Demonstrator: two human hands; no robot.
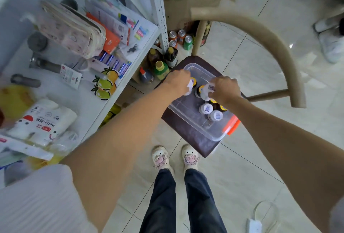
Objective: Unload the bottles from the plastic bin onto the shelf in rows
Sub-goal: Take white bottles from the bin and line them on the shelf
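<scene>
A clear plastic bin [188, 121] with an orange latch sits on a dark chair seat [188, 139]. Several small bottles stand inside it, some white-capped [205, 108], some dark with yellow caps [198, 91]. My left hand [177, 83] reaches into the bin's far end and grips a white-topped bottle [189, 88]. My right hand [224, 88] grips another white-capped bottle [207, 91] near the bin's middle. The white shelf [130, 65] is to the left.
The shelf holds pencil cases, batteries, a tissue pack [42, 121] and packaged goods. Under its post stand drink bottles [162, 69] and cans [181, 37]. The chair's curved tan backrest [270, 37] arcs on the right. A cardboard box [186, 9] is behind. My feet [175, 156] stand before the chair.
</scene>
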